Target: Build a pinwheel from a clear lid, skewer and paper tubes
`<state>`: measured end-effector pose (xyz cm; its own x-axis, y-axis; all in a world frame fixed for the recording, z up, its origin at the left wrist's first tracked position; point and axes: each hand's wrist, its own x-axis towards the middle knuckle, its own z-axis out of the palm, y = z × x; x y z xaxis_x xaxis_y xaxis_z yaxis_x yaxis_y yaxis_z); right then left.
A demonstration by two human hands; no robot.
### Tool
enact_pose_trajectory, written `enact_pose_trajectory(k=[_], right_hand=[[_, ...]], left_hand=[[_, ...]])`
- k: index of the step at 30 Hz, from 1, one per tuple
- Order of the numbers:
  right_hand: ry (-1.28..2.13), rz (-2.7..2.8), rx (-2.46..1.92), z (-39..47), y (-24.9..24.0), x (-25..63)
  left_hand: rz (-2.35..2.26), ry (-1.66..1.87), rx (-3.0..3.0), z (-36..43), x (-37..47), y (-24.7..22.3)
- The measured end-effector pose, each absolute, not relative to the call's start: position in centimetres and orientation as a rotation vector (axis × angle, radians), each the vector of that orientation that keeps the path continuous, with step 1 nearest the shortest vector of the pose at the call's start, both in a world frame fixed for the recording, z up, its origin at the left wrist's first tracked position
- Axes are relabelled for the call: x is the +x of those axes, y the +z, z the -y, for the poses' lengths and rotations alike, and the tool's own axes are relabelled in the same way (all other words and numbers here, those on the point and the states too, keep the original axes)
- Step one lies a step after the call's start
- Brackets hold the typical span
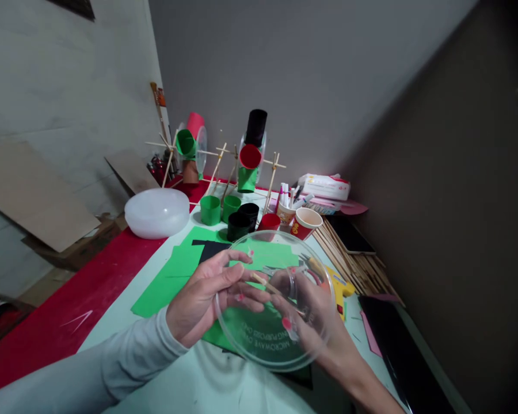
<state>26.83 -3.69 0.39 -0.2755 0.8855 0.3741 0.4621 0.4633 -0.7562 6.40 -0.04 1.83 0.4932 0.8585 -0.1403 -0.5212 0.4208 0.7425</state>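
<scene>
One clear lid (265, 333) overlaps the left fingers (251, 292) and the right fingers (284, 310)

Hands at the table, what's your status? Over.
Left hand at left edge of clear lid. Right hand seen through it, by wooden stick. Green paper beneath.

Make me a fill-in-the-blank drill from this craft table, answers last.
The left hand comes out of a long ____.
The clear disc carries printing that names a kitchen appliance, the ____.
Directly above the red tube sits a ____ tube.
The glue gun behind the disc is mostly ____.
Missing words: sleeve; microwave; black; yellow.
</scene>
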Motion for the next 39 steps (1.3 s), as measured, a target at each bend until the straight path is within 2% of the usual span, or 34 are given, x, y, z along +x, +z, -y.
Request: enact_pose_trajectory(k=[10, 21, 30, 39], right_hand=[[0.743, 1.729, -1.092, 3.8, 0.9, 25.9], [1.269, 1.199, -1.06, 4.1, -0.4, 24.4], [1.433, 0.93, -0.977, 3.4, -0.5, 23.8], [1.37, 0.856, -0.937, 2.3, 2.7, 23.3]], left_hand=[[-0.574, 1.001, 0.605, -0.1, 6.1, 2.2], [-0.597, 0.961, 0.669, 0.1, 7.1, 0.2], [-0.656, 0.912, 0.69, 0.0, 7.1, 0.4], [-0.743, 1.34, 0.987, -4.2, 1.3, 3.6]])
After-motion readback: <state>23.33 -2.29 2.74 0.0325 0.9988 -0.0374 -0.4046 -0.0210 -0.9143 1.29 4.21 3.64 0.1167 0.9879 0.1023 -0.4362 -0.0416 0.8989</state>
